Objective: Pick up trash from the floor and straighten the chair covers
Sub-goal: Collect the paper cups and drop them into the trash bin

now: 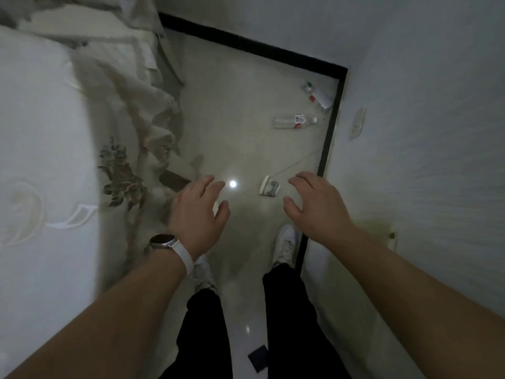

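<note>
With the pale floor [232, 119] littered beside the rumpled floral chair cover [131, 149], the left hand [198, 212] and right hand [317, 206] hover empty, fingers loosely spread, so it seems best to leave the clear plastic bottle [295, 122] near the wall for later, bend low, and first pinch the small packet [269, 186] lying just before the right hand.

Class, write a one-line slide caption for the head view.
Open left hand and right hand reach toward a small packet and a plastic bottle on the floor.
</note>
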The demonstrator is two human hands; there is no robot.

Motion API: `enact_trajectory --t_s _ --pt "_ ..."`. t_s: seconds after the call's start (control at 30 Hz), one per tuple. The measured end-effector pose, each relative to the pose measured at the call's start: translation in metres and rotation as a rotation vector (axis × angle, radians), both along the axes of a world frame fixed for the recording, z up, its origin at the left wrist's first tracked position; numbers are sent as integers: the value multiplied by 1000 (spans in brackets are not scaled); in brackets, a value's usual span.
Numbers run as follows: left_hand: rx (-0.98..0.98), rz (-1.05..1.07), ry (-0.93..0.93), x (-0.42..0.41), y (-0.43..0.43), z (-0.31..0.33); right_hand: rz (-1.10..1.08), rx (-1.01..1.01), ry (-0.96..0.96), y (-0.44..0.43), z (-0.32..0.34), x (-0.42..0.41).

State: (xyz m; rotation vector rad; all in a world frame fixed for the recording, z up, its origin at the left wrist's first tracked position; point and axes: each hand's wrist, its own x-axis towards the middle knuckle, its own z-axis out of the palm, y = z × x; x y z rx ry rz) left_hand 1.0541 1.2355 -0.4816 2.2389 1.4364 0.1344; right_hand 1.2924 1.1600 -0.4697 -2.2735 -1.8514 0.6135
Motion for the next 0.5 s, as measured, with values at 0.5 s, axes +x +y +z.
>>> enact_trajectory --t_s 0.5 --pt "-170 16 123 -21 -4 -294 84 -162 17 18 -299 16"
